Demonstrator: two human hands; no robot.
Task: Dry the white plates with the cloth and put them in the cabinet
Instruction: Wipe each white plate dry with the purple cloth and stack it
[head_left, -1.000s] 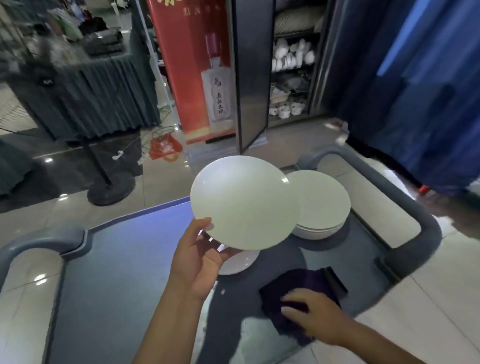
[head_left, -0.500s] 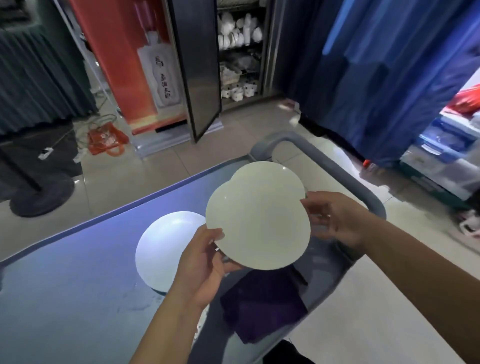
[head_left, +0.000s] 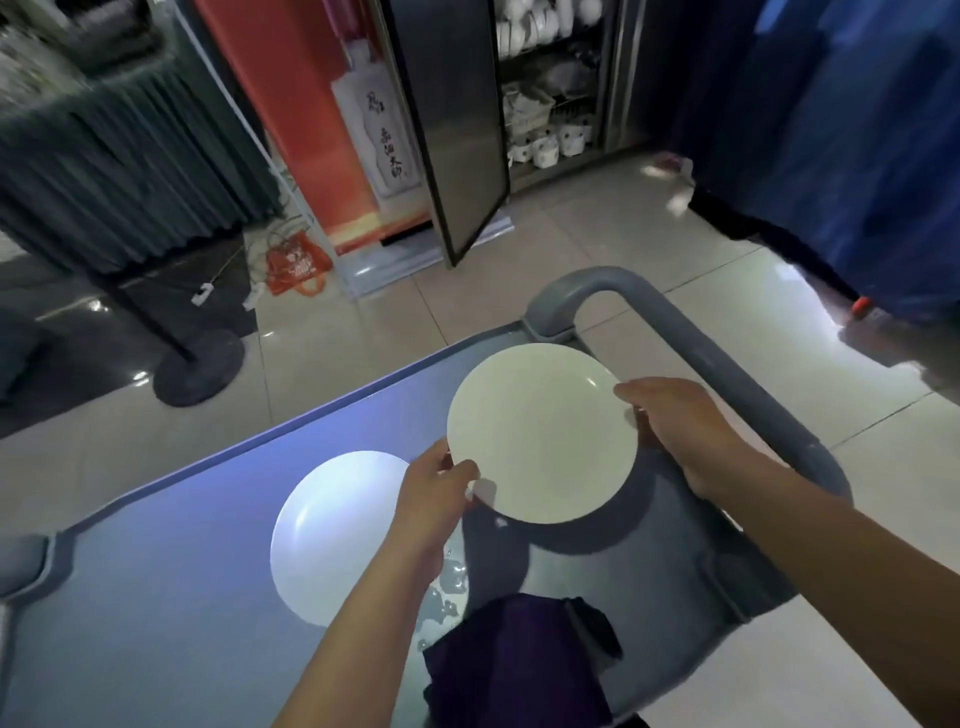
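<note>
Both hands, left hand (head_left: 434, 496) and right hand (head_left: 675, 421), pinch plate (head_left: 543, 434) rims at frame centre; open cabinet (head_left: 550, 78) lies straight ahead, top centre.

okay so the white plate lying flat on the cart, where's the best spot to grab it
Probably its near-right rim: the flat plate lies face up on the cart, so fingers should hook under the raised edge beside the left hand, thumb on top.
</note>
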